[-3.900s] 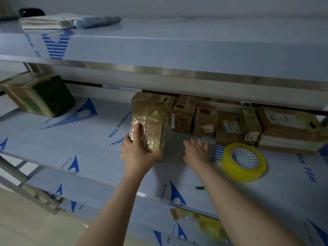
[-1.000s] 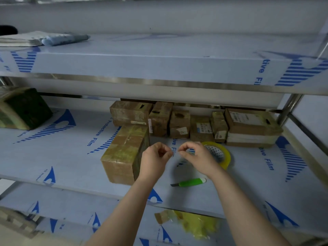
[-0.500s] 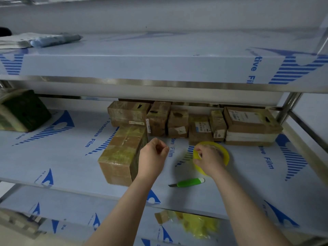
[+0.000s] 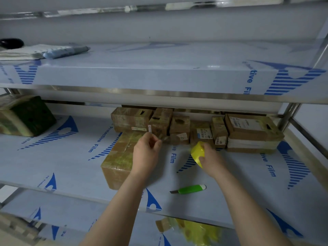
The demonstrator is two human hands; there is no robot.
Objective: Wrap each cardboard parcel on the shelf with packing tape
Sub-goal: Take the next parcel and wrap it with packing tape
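Middle shelf [image 4: 53, 157]: row of parcels [image 4: 195, 128] stood along the back; lone parcel [image 4: 119, 157] lay before its left end; cutter [image 4: 190, 189] lay nearer the front, to its right; another parcel [image 4: 26, 118] sat far left. Upper shelf [image 4: 159, 57]: papers [image 4: 21, 52] at left.

**packer_a:** What colours have we got here?

**packer_b:** The tape roll [image 4: 197, 153] is bright yellow, and the tape strip [image 4: 165, 138] coming off it looks nearly see-through. The front parcel [image 4: 119, 157] is brown cardboard under a yellowish-green sheen.

**packer_a:** And the shelf [image 4: 62, 162]?

**packer_b:** Pale blue-grey film with blue triangles, stripe fans and blue lettering. The knife [image 4: 190, 189] is lime green with a white tip and a dark blade. The back-row parcels [image 4: 248, 128] are brown with white labels, 1 of them with a blue patch. The left parcel [image 4: 33, 116] is dark green.
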